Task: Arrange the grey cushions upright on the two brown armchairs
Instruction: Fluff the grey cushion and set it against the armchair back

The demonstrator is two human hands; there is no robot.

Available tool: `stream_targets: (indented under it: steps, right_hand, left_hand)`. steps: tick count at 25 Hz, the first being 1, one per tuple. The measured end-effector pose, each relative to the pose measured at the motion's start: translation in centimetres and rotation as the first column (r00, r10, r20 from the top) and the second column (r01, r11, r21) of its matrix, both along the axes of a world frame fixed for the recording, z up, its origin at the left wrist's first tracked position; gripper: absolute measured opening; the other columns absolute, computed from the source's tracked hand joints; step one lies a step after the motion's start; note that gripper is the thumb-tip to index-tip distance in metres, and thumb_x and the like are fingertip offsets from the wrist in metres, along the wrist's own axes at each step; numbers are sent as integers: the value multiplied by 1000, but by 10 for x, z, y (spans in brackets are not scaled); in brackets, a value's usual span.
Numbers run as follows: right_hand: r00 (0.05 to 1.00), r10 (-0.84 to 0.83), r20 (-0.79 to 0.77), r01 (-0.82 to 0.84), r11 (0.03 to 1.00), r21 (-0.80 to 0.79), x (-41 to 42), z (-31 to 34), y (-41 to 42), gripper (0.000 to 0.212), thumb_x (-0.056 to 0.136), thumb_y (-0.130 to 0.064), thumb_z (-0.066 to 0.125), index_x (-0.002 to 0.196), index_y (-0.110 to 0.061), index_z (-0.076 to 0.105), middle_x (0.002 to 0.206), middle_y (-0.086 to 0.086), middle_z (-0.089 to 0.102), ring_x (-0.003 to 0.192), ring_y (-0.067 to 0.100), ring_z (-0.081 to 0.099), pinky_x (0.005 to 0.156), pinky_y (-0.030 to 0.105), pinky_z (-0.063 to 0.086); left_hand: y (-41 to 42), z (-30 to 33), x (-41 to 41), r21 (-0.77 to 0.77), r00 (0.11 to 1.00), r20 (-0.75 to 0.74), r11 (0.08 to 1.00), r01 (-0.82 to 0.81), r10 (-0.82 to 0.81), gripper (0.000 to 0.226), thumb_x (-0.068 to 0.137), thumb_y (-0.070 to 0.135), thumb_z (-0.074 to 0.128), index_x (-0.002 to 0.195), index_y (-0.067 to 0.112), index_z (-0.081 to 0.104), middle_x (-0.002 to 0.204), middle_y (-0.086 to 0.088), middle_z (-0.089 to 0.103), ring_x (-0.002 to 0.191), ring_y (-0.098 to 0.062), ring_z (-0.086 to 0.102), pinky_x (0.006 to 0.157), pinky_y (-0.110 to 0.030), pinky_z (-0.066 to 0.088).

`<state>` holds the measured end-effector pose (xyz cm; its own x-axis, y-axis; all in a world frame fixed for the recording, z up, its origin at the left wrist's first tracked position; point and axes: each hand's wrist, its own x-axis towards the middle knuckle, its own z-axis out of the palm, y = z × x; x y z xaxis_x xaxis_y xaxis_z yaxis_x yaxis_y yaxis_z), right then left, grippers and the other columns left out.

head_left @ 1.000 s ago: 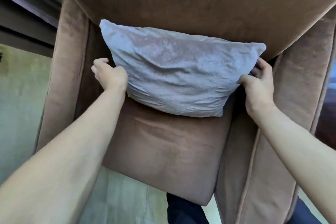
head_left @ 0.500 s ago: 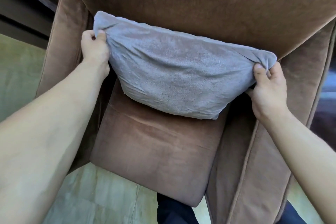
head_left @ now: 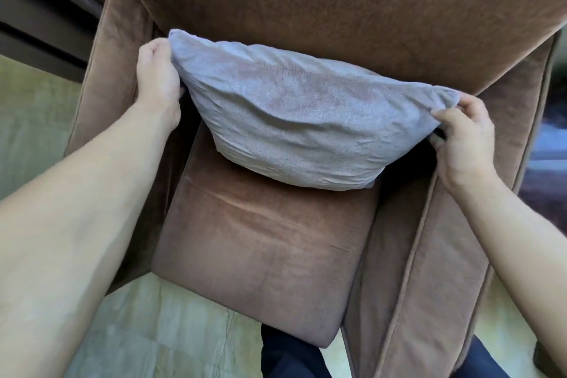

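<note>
Brown velvety armchair [head_left: 264, 248] holds one plump grey cushion [head_left: 306, 129], frame centre, leaning on the backrest. Left hand [head_left: 158, 80] and right hand [head_left: 463, 138] each pinch an upper corner; fabric wrinkled, soft sheen.

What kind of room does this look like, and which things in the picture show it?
Probably a living room or lounge in a home. A brown plush upholstered armchair holds a soft grey fabric cushion, which both hands grip by its top corners, and the floor is pale wood-look planks.
</note>
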<state>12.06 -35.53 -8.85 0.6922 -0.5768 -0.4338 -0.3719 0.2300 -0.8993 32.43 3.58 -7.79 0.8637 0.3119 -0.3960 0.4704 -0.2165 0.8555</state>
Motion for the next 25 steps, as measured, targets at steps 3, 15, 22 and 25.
stream_targets:
  steps: [3,15,22,25]
  right_hand:
    - [995,97,-2,-93,955,-282,9,4,-13,15,95,-26,66,106,-25,76,100,-7,74,97,5,67,96,37,55]
    - [995,-65,73,85,940,-330,16,6,-6,23,100,-16,61,110,-4,77,99,4,76,85,-5,69,83,16,54]
    - [999,-12,44,21,976,-215,20,10,-4,15,95,-25,66,97,-22,80,97,3,79,94,13,74,91,43,60]
    - [998,-56,-14,55,997,-56,19,9,-8,16,91,-27,65,94,-22,80,91,-2,77,92,20,74,84,39,60]
  left_hand:
    - [-5,15,10,149,990,37,981,128,-134,26,90,22,59,113,18,69,109,3,72,105,-9,69,97,-29,56]
    - [-23,22,8,240,956,226,941,-239,185,10,102,16,52,96,17,60,88,11,62,79,3,60,78,-9,53]
    - [-19,35,3,192,971,140,957,-217,192,12,99,17,55,96,20,66,88,10,66,79,2,63,75,-10,57]
    - [-14,27,0,67,985,13,982,-175,175,19,86,30,59,98,24,72,103,4,76,98,-13,71,96,-38,60]
